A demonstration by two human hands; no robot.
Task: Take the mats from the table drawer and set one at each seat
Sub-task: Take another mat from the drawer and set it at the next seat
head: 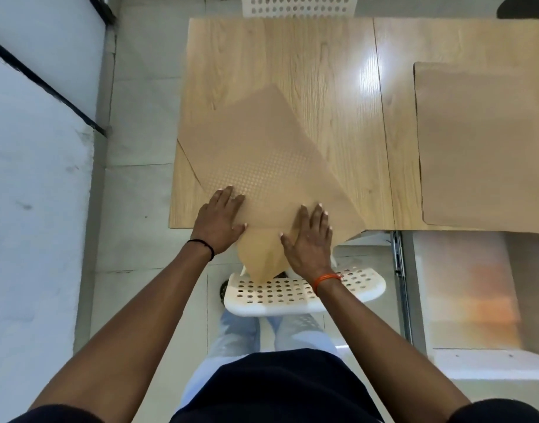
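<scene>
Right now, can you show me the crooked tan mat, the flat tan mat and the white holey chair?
crooked tan mat [262, 154]: head view, dotted middle.
flat tan mat [481, 141]: head view, centre.
white holey chair [280, 296]: head view, backrest.

Bright, even overhead light is falling on the scene. Glare is streaking the table [367, 77]; the drawer [469, 288] is reflecting an orange blur. Wide-angle distortion is bending frame edges; detail is reading soft.
</scene>
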